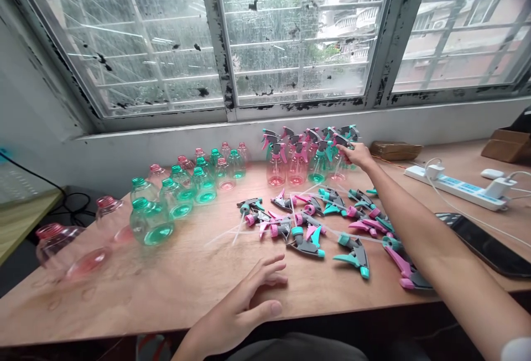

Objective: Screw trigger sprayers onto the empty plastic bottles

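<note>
Pink spray bottle pinched at the head by the right hand, near the tabletop rear edge — neighbouring bottles could be toppled by sideways knocks; left hand loosely spread.

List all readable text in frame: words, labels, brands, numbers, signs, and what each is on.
No text is readable.
Power strip: blue markings, too small to tell whether they hold lettering.
Clear bottles: no lettering seen.
Loose spray heads: no lettering seen.
Phone: dark screen, nothing readable.
Brown package: nothing readable.
</note>
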A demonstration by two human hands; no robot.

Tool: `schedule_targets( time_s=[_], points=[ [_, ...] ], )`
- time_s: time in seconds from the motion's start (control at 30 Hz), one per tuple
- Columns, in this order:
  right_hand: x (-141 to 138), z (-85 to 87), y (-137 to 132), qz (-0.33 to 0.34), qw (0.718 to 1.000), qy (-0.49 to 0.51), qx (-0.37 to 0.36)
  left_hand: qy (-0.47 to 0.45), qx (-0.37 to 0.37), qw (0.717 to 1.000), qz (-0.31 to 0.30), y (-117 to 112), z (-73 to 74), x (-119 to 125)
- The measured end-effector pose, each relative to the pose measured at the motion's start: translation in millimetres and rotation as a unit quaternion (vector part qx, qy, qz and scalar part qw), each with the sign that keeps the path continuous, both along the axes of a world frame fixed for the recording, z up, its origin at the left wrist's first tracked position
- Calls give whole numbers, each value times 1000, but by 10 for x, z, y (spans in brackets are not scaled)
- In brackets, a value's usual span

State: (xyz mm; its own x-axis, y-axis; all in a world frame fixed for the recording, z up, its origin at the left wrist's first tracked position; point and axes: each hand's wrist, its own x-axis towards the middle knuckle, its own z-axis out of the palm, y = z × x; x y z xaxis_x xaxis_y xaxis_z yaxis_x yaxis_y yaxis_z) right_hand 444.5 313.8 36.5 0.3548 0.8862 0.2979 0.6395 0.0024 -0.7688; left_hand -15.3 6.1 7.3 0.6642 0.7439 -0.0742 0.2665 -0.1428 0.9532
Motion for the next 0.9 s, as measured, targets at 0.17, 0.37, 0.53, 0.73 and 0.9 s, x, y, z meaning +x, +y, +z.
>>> schedule_targets(
  time_s=[0.17,0.37,0.53,0.73,0.9],
  points=[
    [-14,-3,33,-4,1000,2,2,-7,-3,1000,-2,1,-8,6],
    [8,1,8,-11,1000,-17,-19,-6,-2,1000,9,-8,-6,19],
    [13,64,-130,-13,998,-44,-35,-2,-9,1000,9,-14,-8,10],
    [137,280,-520,-4,997,-64,-36,3,-2,1000,21,-48,5,18],
    [113,211,-1326,55,997,-52,-35,-50,-25,998,28,-73,-22,28]
  ],
)
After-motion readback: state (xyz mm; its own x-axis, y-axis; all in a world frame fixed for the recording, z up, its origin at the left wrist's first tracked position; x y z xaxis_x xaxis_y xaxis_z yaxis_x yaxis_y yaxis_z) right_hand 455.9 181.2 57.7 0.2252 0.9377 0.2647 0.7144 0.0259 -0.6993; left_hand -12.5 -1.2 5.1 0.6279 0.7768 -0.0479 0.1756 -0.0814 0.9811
